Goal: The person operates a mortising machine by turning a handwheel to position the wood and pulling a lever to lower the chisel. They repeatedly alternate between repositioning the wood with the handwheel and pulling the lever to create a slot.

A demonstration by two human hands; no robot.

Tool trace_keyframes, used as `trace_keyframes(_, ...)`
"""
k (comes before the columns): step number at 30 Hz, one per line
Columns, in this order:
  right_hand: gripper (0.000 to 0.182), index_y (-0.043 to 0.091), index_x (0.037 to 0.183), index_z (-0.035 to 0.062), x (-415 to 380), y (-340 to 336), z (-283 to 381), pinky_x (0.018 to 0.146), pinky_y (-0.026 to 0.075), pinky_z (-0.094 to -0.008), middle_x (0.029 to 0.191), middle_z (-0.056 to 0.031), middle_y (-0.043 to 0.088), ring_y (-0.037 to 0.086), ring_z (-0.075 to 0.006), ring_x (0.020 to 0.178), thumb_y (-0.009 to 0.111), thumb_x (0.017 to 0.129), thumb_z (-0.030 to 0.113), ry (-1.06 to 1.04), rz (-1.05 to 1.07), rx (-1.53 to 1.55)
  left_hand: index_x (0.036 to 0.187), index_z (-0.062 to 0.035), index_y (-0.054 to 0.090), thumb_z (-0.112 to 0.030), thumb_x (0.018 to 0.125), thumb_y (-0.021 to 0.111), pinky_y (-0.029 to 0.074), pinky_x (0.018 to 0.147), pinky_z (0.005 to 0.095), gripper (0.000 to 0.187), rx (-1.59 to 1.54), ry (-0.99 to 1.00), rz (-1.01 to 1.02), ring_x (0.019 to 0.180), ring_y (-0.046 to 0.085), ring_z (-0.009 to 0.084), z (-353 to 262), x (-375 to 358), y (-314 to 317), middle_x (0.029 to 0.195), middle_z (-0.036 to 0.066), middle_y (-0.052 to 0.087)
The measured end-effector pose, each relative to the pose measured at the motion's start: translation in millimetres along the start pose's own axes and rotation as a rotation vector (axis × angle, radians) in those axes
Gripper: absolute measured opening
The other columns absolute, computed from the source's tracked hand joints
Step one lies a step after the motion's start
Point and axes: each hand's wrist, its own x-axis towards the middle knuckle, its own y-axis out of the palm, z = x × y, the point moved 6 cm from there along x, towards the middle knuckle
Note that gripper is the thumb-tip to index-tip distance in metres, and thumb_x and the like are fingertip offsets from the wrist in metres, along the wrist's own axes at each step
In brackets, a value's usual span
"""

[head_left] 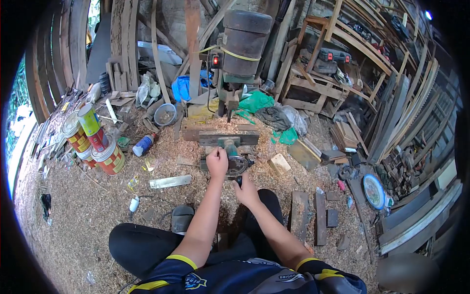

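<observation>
Between my knees stands a green and grey power tool with a round metal base [237, 165], set against a dark wooden board [245, 138]. My left hand [217, 161] is closed at the tool's left side, and the fingers look wrapped on a part I cannot make out. Lower down, my right hand [246, 190] grips the black handle [238, 180] at the near side of the tool. Behind the board is a tall drill-like machine [246, 41] with a lit red switch [215, 61].
Paint cans [108, 156] and a blue-white bottle [143, 145] stand or lie at the left. Wood blocks [280, 164] and dark planks [299, 213] lie at the right. A white strip [170, 182] rests on wood shavings. Timber leans along the walls.
</observation>
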Motion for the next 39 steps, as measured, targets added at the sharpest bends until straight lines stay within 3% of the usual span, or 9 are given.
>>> trace_keyframes(6,0.049,0.057,0.126,0.0014,1,-13,-38,0.072,0.053,-0.0391,0.090,-0.0185,0.069,0.068,-0.0268,0.078,0.067,0.098,0.040,-0.083,0.095,0.242,0.077,0.0045,0.058,-0.020,0.098,0.054,0.043,0.058,0.0402,0.032,0.013,0.024,0.004,0.055,0.047,0.0217,-8,0,-6,0.062,0.022,0.053)
trace_keyframes(12,0.036,0.064,0.112,0.0000,61,-82,-53,0.068,0.051,-0.0354,0.082,-0.0118,0.068,0.064,-0.0201,0.073,0.060,0.103,0.035,-0.083,-0.157,0.296,0.075,0.0042,0.056,-0.018,0.096,0.055,0.041,0.055,0.0402,0.030,0.008,0.045,0.007,0.053,0.043,0.0282,-6,0,-4,0.064,0.024,0.050)
trace_keyframes(16,0.027,0.063,0.106,-0.0003,118,-156,45,0.064,0.046,-0.0286,0.076,-0.0013,0.060,0.054,-0.0088,0.071,0.062,0.103,0.026,-0.303,-0.248,0.465,0.074,0.0043,0.055,-0.019,0.099,0.055,0.040,0.057,0.0356,0.034,0.009,0.014,0.024,0.061,0.042,0.0127,5,-1,0,0.060,0.009,0.046)
trace_keyframes(20,0.025,0.061,0.105,0.0015,184,-230,162,0.067,0.043,-0.0243,0.081,0.0015,0.055,0.049,-0.0057,0.075,0.060,0.105,0.026,-0.599,-0.292,0.678,0.068,-0.0017,0.050,-0.017,0.101,0.053,0.034,0.052,0.0332,0.036,-0.032,-0.006,0.055,0.057,0.040,0.0099,20,0,2,0.058,0.002,0.042)
trace_keyframes(24,0.037,0.061,0.111,0.0030,261,-319,261,0.077,0.046,-0.0280,0.090,-0.0014,0.059,0.055,-0.0118,0.084,0.060,0.104,0.039,-0.626,-0.596,0.667,0.068,-0.0005,0.047,-0.013,0.099,0.050,0.032,0.051,0.0348,0.034,-0.025,0.005,0.038,0.055,0.039,0.0102,8,-2,1,0.057,0.002,0.042)
trace_keyframes(28,0.069,0.062,0.114,-0.0055,335,-385,325,0.094,0.049,-0.0426,0.111,-0.0228,0.068,0.065,-0.0320,0.107,0.066,0.091,0.060,-0.466,-0.849,0.650,0.070,-0.0013,0.047,-0.011,0.099,0.049,0.032,0.053,0.0329,0.031,-0.073,0.036,0.053,0.059,0.040,0.0085,6,2,5,0.061,0.000,0.040)
trace_keyframes(30,0.067,0.064,0.116,-0.0063,350,-401,352,0.099,0.048,-0.0446,0.112,-0.0246,0.068,0.064,-0.0370,0.109,0.067,0.089,0.055,-0.429,-0.796,0.596,0.071,-0.0017,0.047,-0.010,0.099,0.049,0.032,0.053,0.0317,0.030,-0.074,0.001,0.057,0.061,0.040,0.0075,18,-2,5,0.062,-0.002,0.040)
trace_keyframes(34,0.028,0.072,0.103,-0.0032,384,-383,370,0.067,0.052,-0.0425,0.093,-0.0172,0.071,0.069,-0.0260,0.078,0.055,0.087,0.014,-0.546,-0.079,0.895,0.074,0.0048,0.049,-0.011,0.097,0.052,0.035,0.054,0.0327,0.029,-0.175,-0.078,0.034,0.062,0.040,0.0086,28,-2,7,0.062,0.005,0.044)
trace_keyframes(39,0.024,0.070,0.089,-0.0058,367,-386,367,0.046,0.039,-0.0330,0.064,-0.0081,0.059,0.050,-0.0164,0.047,0.051,0.085,0.007,-0.766,-0.242,0.809,0.071,0.0024,0.050,-0.009,0.099,0.050,0.035,0.053,0.0317,0.030,-0.141,-0.027,0.087,0.061,0.039,0.0088,26,-3,5,0.061,0.004,0.044)
